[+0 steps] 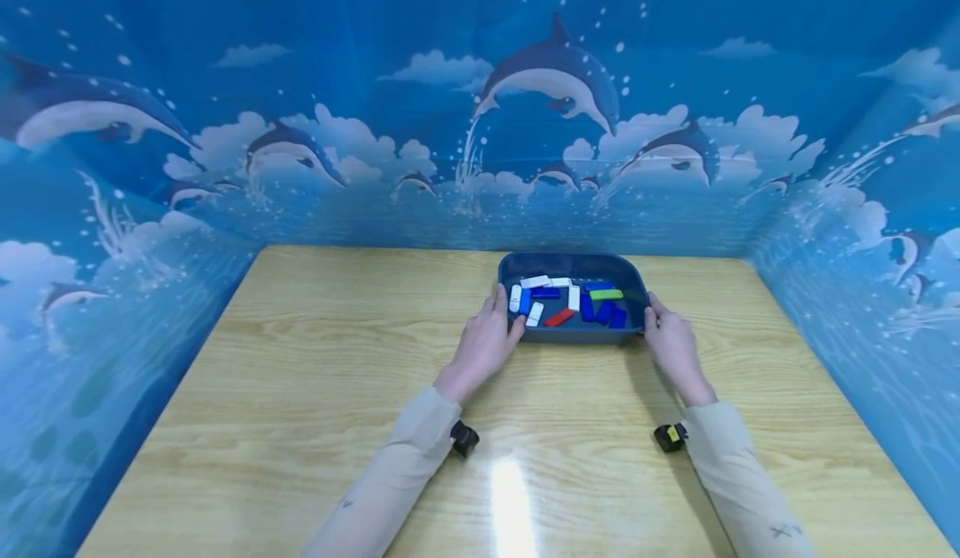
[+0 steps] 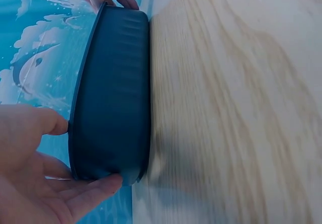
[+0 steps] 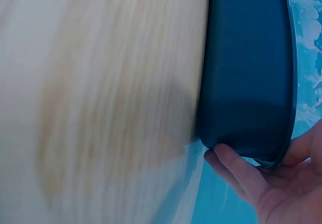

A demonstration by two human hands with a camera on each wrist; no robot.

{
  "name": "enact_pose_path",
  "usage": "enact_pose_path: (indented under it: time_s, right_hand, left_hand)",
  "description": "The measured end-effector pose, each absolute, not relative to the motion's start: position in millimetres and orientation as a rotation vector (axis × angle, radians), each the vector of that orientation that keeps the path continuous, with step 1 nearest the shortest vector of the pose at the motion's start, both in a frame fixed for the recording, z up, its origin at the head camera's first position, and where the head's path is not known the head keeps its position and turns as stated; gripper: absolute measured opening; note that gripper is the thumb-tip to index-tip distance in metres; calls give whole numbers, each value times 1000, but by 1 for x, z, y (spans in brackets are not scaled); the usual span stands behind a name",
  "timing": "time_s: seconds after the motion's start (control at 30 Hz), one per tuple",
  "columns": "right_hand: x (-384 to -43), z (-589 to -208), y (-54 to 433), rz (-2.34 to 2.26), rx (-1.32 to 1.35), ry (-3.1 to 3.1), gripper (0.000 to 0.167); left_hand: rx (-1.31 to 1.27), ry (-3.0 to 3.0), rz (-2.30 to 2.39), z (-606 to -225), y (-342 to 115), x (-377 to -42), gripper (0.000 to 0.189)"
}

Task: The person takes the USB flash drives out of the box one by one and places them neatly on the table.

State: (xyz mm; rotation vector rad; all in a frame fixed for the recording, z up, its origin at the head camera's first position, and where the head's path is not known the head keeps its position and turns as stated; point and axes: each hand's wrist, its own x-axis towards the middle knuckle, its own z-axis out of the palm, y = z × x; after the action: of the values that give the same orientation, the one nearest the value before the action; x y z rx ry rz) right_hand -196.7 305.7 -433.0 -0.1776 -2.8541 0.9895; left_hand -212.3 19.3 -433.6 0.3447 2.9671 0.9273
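Note:
A dark blue plastic bin (image 1: 577, 336) rests near the back edge of the table. Inside lie several small bars: white (image 1: 573, 298), blue (image 1: 587, 308), a red one (image 1: 558, 318) and a green one (image 1: 606, 294). At the bin's left end my left hand (image 1: 483, 337) grips it, thumb at the rim and fingers against the end wall, as the left wrist view of the bin (image 2: 110, 93) shows. My right hand (image 1: 672, 345) holds the opposite end; in the right wrist view, fingers of this hand (image 3: 287, 183) press the outer wall, with the thumb partly hidden by the rim.
The wood-grain table (image 1: 315, 374) extends left, right and in front of the bin. A blue dolphin-print backdrop (image 1: 360, 191) encloses its back and sides. Small black devices (image 1: 464, 439) sit at both wrists.

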Motion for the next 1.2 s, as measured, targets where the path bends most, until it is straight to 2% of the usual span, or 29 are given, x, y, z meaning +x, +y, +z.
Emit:
enact_pose_path:
  time_s: [0.73, 1.2]
  right_hand:
    - [-195, -432, 255, 993, -70, -2934, 53]
    - [-190, -428, 231, 1063, -41, -2998, 59]
  left_hand:
    - [217, 3048, 893, -429, -30, -204, 67]
    - [240, 3109, 922, -431, -58, -199, 66]
